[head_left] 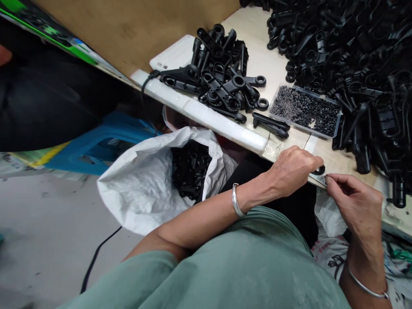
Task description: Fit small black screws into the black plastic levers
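At the table's front edge my left hand (293, 171) is closed around a black plastic part (319, 171); only its ring-shaped end shows past the fingers. Close by on the right, my right hand (358, 204) pinches thumb and forefinger together. A tiny dark bit shows at those fingertips, too small to name. Beyond both hands lies a clear plastic box (322, 136) filled with small dark metal pieces (301, 107). Left of the box, two slim black parts (271, 124) rest side by side on the table.
A pile of black ring-ended parts (222, 81) lies at the table's left, beside a white flat device (175, 53). A larger heap of black parts (363, 56) covers the right. Below the edge, a white woven sack (138, 189) holds black parts. A cardboard panel (135, 30) stands behind.
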`<state>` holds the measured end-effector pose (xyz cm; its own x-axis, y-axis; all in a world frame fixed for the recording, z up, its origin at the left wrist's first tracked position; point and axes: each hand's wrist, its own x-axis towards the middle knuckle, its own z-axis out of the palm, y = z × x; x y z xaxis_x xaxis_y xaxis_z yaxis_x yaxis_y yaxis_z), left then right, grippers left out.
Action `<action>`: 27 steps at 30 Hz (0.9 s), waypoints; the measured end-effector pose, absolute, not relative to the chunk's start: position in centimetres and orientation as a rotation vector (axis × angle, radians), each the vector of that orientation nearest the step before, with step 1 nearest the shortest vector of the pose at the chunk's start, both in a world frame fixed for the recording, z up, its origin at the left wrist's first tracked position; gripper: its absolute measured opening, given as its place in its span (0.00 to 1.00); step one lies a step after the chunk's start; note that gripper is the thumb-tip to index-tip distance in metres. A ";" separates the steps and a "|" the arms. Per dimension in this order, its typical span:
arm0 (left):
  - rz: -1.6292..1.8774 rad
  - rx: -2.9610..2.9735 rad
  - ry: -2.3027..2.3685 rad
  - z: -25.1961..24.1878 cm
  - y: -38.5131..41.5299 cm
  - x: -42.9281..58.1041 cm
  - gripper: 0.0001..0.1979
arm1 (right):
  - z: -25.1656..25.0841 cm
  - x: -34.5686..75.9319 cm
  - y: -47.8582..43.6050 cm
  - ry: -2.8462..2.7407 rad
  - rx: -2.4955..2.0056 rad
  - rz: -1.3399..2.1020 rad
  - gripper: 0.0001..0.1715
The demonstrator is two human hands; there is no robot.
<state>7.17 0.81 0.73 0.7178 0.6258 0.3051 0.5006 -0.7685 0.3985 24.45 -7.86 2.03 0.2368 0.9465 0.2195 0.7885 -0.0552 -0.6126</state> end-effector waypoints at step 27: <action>0.688 2.611 0.843 0.6 0.3 6.9 0.12 | 2.3 23.9 -6.9 -1.471 -1.884 0.499 0.11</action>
